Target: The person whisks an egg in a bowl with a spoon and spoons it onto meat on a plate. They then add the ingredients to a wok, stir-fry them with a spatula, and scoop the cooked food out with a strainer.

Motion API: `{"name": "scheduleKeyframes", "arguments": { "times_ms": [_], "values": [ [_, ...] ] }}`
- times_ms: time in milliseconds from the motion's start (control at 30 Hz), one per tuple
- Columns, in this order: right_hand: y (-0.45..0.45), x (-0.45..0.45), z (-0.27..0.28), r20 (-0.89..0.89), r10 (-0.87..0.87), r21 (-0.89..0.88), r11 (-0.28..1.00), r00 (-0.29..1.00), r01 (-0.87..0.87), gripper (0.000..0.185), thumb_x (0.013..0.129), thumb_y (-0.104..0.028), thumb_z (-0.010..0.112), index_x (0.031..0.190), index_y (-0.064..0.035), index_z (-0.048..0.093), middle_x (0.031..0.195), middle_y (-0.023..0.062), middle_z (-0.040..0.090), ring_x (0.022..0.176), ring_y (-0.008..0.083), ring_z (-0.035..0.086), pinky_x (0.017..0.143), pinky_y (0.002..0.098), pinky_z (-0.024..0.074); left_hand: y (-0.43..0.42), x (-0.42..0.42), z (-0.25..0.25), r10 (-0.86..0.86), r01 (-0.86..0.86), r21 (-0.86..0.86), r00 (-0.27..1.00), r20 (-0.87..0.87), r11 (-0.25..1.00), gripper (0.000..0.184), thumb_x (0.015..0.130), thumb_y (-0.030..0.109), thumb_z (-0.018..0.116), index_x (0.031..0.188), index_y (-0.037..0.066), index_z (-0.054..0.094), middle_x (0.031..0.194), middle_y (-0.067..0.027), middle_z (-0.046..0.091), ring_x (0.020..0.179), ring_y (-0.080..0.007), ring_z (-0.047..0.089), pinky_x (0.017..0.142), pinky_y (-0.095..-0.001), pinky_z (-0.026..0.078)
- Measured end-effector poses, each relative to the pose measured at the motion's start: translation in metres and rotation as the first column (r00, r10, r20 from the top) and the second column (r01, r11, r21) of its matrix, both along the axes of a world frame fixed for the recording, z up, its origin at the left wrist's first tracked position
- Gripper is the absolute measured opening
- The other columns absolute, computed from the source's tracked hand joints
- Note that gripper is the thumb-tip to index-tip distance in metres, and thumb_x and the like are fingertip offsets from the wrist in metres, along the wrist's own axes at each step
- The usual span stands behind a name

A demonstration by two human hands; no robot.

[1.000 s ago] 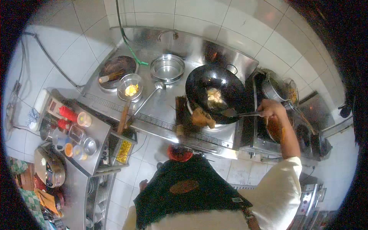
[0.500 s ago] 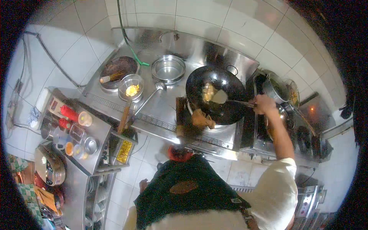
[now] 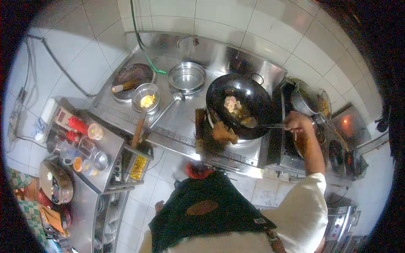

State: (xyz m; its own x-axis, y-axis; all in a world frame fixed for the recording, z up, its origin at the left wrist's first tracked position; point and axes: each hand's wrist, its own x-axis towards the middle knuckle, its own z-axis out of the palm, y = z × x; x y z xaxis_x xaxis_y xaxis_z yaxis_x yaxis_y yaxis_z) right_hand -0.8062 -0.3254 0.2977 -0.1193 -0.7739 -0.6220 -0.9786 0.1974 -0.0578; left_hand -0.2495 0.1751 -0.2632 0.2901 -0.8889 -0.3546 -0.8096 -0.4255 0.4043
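Note:
My right hand (image 3: pixel 298 122) is wrapped round the handle of a wok spatula (image 3: pixel 270 125). The spatula's blade rests low in the near right part of a black wok (image 3: pixel 215 86). Pale, lumpy pieces of food (image 3: pixel 231 103) sit in the wok, with yellowish liquid just below them. A brown folded cloth (image 3: pixel 224 133) lies against the wok's near left rim. Down beside my dark apron, only a small part of my left hand (image 3: pixel 159 205) shows, and its fingers are too hidden to read.
Left of the wok are a round metal pan (image 3: pixel 187 88), a ladle (image 3: pixel 168 109), a strainer holding yellow food (image 3: pixel 144 110), and a second wok with a brush (image 3: pixel 126 85). Pots (image 3: pixel 304 101) stand right. A side counter (image 3: pixel 110 145) carries seasoning containers.
My right hand has drawn the spatula down and slightly right. Its blade has moved from beside the food to the wok's near side, and the food is bunched farther back.

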Motion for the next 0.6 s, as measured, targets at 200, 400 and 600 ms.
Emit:
{"name": "scheduleKeyframes", "arguments": {
  "times_ms": [200,400,600],
  "values": [
    [-0.014,0.013,-0.068,-0.431,0.367,-0.493,0.669,0.824,-0.556,0.035,0.074,-0.02,0.074,0.109,-0.0221,0.076,0.09,0.0132,0.073,0.082,0.029,0.072,0.069,0.0415,0.058,-0.002,-0.001,0.0,-0.015,0.014,-0.042,1.0,-0.009,0.999,0.031,0.081,0.037,0.071,0.085,0.007,0.067,0.08,-0.0118,0.068,0.075,-0.0297,0.064,0.067,-0.0431,0.051],
    [-0.01,0.025,0.022,-0.23,0.282,-0.246,0.909,0.931,-0.336,0.023,0.073,-0.022,0.076,0.094,-0.0124,0.075,0.083,0.0119,0.073,0.073,0.0246,0.071,0.063,0.0389,0.057,-0.003,-0.002,0.022,-0.087,0.091,-0.119,0.995,0.039,0.989,0.034,0.079,0.037,0.075,0.088,0.005,0.067,0.079,-0.0134,0.067,0.076,-0.0307,0.064,0.068,-0.0428,0.051],
    [0.003,0.016,0.038,-0.067,0.133,0.059,0.99,0.989,-0.129,0.022,0.084,-0.018,0.071,0.103,-0.0077,0.075,0.066,0.0046,0.069,0.054,0.0135,0.064,0.046,0.0275,0.0478,0.023,0.0,0.01,0.232,-0.39,-0.222,0.825,-0.516,0.894,0.033,0.08,0.035,0.075,0.091,0.006,0.066,0.081,-0.0151,0.067,0.077,-0.0323,0.063,0.07,-0.0438,0.051]
  ]
}}
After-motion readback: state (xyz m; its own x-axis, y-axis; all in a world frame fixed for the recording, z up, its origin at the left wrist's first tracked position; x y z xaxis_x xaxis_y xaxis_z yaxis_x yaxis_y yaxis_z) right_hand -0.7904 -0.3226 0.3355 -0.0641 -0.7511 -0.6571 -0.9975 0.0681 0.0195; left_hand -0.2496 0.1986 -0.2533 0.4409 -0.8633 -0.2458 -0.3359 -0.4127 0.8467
